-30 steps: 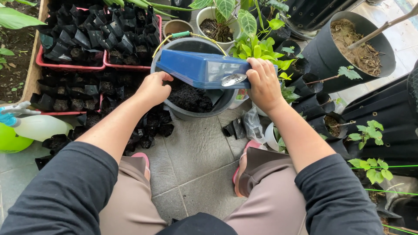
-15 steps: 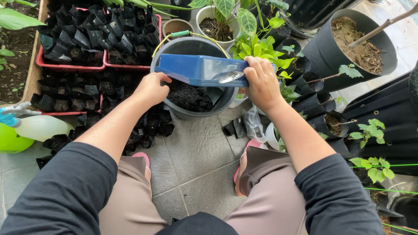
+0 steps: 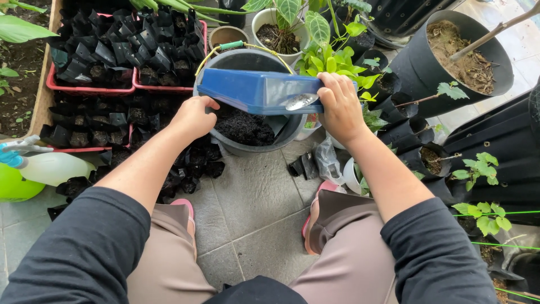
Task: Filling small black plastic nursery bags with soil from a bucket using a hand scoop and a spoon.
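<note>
Single head-worn view, looking steeply down and forward from a crouched person

Camera sits above the knees, which fill the lower edge from 5 to 7 o'clock; both forearms run up to frame centre. It faces the grey bucket point(image 3: 247, 143) at 12 o'clock, close by, within arm's reach. Red seedling trays point(image 3: 90, 87) lie toward 10 o'clock, a large black planter point(image 3: 500, 73) toward 2 o'clock, paved floor point(image 3: 253, 214) directly beneath. No second view exists, so nothing is shared
</note>
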